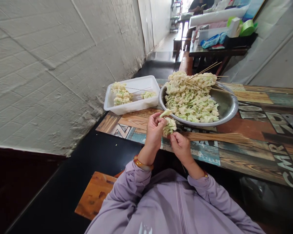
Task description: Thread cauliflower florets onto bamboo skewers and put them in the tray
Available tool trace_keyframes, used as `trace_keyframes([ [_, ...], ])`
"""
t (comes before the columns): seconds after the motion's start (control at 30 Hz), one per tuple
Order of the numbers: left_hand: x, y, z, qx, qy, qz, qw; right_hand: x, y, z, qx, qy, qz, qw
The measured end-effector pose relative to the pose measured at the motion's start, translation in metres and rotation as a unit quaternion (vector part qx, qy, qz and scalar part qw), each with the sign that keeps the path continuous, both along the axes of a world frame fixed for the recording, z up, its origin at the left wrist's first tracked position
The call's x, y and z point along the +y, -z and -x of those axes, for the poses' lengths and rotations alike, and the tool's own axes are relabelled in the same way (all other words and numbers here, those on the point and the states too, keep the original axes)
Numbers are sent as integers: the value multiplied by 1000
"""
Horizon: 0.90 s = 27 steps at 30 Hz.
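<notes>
My left hand (154, 130) pinches a pale green cauliflower floret (166, 113) between thumb and fingers, just above a cluster of cauliflower pieces (169, 126). Below that cluster, my right hand (182, 148) has its fingers closed around a thin bamboo skewer (184, 168), mostly hidden by the hand. Right beyond my hands stands a metal bowl (234, 112) heaped with loose cauliflower (192, 105), several loaded skewers lying across the top. A bundle of bare bamboo skewers (217, 137) lies on the table beside my right hand.
A white plastic tray (136, 108) with several cauliflower skewers (122, 94) sits left of the bowl. The patterned wooden table (236, 159) runs to the right. A wooden stool (95, 195) is at lower left, near a wall. Behind, a cluttered table (217, 52) and a person (197, 6).
</notes>
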<state>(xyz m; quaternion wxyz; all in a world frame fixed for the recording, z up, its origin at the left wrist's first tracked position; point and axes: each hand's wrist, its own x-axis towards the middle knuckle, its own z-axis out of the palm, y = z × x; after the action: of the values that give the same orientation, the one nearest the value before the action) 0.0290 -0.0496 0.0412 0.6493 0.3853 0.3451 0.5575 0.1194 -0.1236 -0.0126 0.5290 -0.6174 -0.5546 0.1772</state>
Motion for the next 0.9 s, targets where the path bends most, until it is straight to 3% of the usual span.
trace_keyframes([
  [0.13,8,-3,3,41,-25,-21,999,0,0,1,1,-3,-5,1000],
  [0.37,11,1,4,87,-11,-39,995,-1,1,1,-16,-6,-7,1000],
  [0.67,15,3,19,197,8,-137,971,-3,1,1,-19,-13,-13,1000],
  [0.9,9,4,15,146,24,-71,986,-1,2,0,40,-35,15,998],
])
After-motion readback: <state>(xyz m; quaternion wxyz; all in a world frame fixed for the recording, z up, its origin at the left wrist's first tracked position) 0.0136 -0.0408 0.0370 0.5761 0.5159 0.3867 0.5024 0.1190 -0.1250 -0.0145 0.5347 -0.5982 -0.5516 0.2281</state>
